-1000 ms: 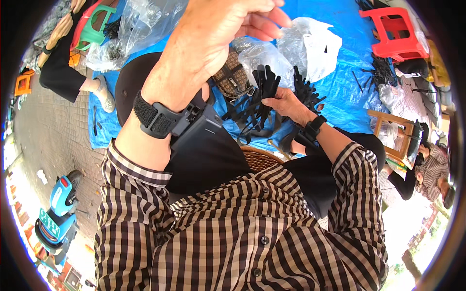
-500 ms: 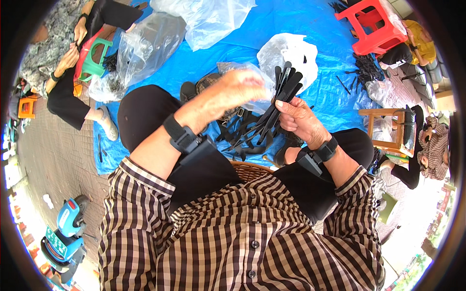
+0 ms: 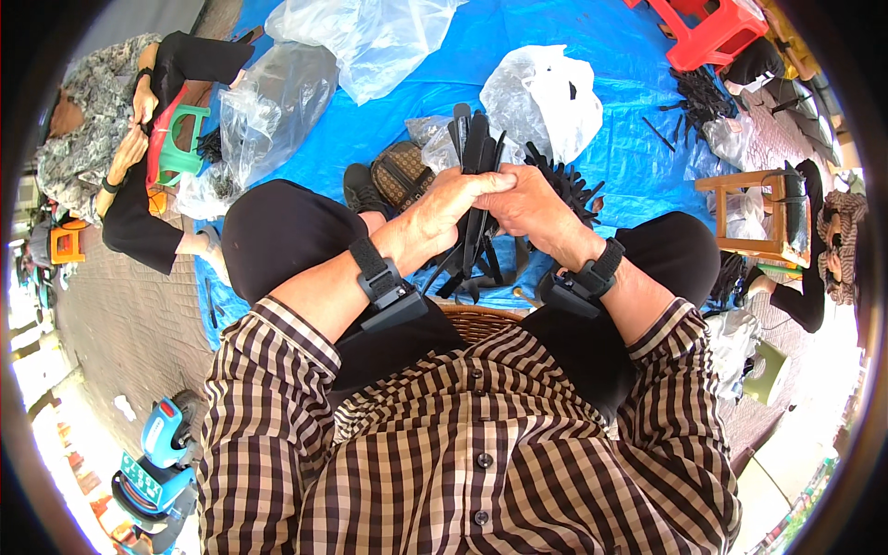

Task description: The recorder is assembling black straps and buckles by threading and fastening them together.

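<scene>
A bundle of flat black strips [image 3: 476,143] with rounded ends stands upright in front of me, its long tails hanging below. My left hand [image 3: 450,205] is closed round the bundle from the left, its thumb reaching across to the other hand. From the right, my right hand [image 3: 536,205] is closed against the same bundle, and the two hands touch. Their fingers partly hide the middle of the strips. Just beyond my right hand lies another heap of black strips [image 3: 572,190]. Below the hands, a wicker basket [image 3: 481,324] shows between my knees.
A blue tarp [image 3: 638,111] covers the ground ahead. On it lie clear plastic bags [image 3: 277,102], a white bag [image 3: 546,97] and a brown patterned bag [image 3: 400,174]. A red stool [image 3: 708,37] and a wooden stool [image 3: 749,213] stand rightward. Another person [image 3: 129,139] sits at left.
My left hand has come down from its blurred position above and joined my right hand at the bundle. The bundle has shifted left and now stands more upright.
</scene>
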{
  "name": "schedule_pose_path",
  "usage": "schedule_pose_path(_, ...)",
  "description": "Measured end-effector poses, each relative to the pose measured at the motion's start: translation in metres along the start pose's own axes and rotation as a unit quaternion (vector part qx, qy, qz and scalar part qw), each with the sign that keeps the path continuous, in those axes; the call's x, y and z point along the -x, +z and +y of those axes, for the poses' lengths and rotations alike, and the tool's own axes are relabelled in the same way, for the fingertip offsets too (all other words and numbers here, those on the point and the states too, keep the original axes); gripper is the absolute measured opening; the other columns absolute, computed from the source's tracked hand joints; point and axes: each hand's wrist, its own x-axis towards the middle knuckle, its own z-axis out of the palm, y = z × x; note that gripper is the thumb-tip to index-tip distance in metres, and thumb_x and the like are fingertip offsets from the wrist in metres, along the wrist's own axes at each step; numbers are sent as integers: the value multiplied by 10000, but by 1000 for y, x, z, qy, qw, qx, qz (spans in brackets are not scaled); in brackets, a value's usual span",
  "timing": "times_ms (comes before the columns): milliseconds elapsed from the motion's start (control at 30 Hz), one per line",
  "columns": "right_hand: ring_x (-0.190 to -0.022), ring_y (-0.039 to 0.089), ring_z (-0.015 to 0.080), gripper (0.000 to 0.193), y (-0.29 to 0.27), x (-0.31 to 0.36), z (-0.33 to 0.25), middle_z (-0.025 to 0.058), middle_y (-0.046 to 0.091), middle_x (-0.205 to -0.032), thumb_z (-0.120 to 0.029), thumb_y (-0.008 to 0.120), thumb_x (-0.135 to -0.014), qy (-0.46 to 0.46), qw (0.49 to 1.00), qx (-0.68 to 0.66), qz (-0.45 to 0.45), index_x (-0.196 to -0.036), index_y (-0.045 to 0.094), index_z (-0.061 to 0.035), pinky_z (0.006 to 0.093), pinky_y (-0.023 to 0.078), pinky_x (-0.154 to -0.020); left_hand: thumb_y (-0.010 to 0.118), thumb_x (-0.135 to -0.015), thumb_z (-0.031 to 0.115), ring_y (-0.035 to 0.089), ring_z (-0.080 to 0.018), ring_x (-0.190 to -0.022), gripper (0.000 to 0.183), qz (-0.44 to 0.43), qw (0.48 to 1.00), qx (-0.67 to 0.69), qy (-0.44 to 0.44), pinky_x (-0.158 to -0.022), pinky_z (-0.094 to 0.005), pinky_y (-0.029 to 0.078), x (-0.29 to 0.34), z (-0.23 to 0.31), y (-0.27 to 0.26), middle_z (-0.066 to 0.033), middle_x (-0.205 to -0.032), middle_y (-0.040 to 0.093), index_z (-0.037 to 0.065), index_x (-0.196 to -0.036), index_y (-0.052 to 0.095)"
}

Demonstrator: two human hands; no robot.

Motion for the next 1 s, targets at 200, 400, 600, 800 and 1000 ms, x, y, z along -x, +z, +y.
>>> schedule_pose_path(200,-436,323,13,262,-6,0,-12,-67,390,-546,-128,609,-842,-22,985,-159,-69,-1051,539,12,181,255,-400,577,-861,233,589,-180,-820,267,20,994,92,58,-715,-338,478,-9,0,-7,-82,-895,603,12,-1010,563)
schedule_pose_path(400,-419,286,3,251,-22,15,-25,-82,359,-526,-176,582,-878,-69,975,-211,32,-1067,569,-13,181,245,-381,559,-874,254,597,-214,-752,277,15,993,118,19,-676,-370,487,3,30,-8,-114,-825,606,33,-1041,554)
schedule_pose_path(600,-419,306,20,181,-32,15,-2,-79,394,-547,-186,608,-863,-7,978,-210,-5,-954,604,-29,180,226,-378,552,-879,244,590,-208,-717,279,13,987,139,83,-657,-339,506,8,43,-7,-102,-799,597,5,-1022,548)
schedule_pose_path(800,-432,338,13,183,-11,20,-3,-55,456,-594,-143,585,-873,-1,959,-214,-184,-1011,593,-24,177,237,-371,570,-867,260,584,-211,-718,298,13,982,170,86,-664,-350,501,9,52,-9,-99,-795,594,-1,-1008,549)
schedule_pose_path(1000,-416,323,9,166,1,22,-3,-81,404,-537,-175,622,-850,-3,962,-167,-215,-966,603,-58,173,218,-373,582,-858,251,580,-214,-728,301,15,974,199,112,-679,-354,498,7,59,-9,-107,-799,594,-9,-1006,548)
